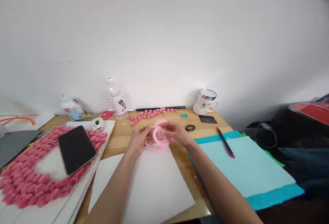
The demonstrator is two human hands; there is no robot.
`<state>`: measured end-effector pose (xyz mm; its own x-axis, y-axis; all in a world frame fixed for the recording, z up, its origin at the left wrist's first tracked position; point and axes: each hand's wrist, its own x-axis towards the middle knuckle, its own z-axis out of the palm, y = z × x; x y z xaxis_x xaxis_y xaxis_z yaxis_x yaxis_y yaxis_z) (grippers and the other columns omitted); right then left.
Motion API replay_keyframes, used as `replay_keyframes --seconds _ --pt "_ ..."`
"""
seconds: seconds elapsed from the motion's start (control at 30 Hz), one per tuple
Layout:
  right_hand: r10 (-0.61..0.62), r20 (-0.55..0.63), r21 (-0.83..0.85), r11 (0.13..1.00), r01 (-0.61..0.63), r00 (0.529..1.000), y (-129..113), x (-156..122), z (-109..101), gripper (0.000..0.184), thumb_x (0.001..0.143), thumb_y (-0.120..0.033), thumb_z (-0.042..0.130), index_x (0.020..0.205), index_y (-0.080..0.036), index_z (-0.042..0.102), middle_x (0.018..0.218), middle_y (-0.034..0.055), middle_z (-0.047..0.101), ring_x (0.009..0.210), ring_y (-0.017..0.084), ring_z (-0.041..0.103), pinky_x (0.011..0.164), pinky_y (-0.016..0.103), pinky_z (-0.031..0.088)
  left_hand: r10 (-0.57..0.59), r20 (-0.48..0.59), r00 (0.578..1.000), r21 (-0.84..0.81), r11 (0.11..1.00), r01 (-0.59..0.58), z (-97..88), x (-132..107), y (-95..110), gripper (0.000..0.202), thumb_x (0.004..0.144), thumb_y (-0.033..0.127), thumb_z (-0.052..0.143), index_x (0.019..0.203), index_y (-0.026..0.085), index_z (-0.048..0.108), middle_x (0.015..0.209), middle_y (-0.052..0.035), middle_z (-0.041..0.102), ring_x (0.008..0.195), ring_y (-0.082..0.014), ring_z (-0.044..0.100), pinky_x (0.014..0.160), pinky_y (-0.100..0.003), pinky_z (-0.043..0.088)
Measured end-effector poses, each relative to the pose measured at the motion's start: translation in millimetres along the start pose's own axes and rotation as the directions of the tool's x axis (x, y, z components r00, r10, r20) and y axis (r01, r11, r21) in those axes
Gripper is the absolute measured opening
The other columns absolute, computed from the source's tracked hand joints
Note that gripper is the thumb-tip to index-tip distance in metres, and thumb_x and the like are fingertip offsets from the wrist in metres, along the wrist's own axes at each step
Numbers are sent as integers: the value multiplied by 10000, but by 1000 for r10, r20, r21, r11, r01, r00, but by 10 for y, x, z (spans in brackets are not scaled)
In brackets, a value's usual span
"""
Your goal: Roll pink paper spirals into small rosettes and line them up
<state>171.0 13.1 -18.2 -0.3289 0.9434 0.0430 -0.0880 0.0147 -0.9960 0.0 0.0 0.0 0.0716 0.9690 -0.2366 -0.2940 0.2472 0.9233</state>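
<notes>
So, a pale pink, ribbon-like strip [157, 148], curled into loose loops, is held just over the far end of the flat white paper [159, 183]. It's held from both sides: the grip of the left hand [140, 138] is pinched closed on the strip's left part, and the grip of the right hand [177, 133] is closed on its upper right part, though some fingertips are hidden. Beyond the white paper, a bunch of small pink coiled rosettes [149, 113] is lined up on the brown wooden tabletop [117, 141]. Farther back and left of the paper, a clear plastic bottle with a white label [117, 104] is stood upright. To the paper's right, a red-and-black pen [226, 142] is laid on a pale blue sheet [252, 169]. To the paper's left, a black-screened tablet [77, 149] is rested across a big ring of pink rosettes [53, 193].
</notes>
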Motion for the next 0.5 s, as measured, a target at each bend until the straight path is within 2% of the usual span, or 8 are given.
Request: replay_keyframes --seconds 0.13,0.23,0.33,0.5 --pt "-4 -80 -47 999 0 997 39 -13 -17 305 671 -420 656 815 -151 639 648 -7 556 527 69 442 469 195 351 -6 38 999 16 1000 6 -1 1 -14 265 563 343 712 580 124 563 519 10 543 445 -85 491 417 -202 410" --pt "18 -53 -81 996 -22 998 62 -16 -3 310 650 -438 666 719 -138 621 529 -33 492 453 56 367 411 195 282 -23 63 998 49 999 20 -11 -5 -5 280 565 363 709 592 124 565 533 2 550 464 -95 511 436 -209 425" --pt "37 -40 -84 996 -40 999 58 -21 32 320 645 -448 666 656 -139 582 505 -35 485 426 51 347 391 197 241 -21 70 997 104 994 13 -24 -14 21 283 567 368 708 625 120 585 554 -7 559 488 -100 518 457 -215 439" --pt "30 -55 -73 997 -34 998 22 -28 88 330 657 -451 651 601 -142 551 469 -45 455 402 44 321 385 198 218 135 5 991 373 919 -127 3 -45 80 262 593 376 675 652 123 642 552 -10 573 466 -90 476 368 -170 335"
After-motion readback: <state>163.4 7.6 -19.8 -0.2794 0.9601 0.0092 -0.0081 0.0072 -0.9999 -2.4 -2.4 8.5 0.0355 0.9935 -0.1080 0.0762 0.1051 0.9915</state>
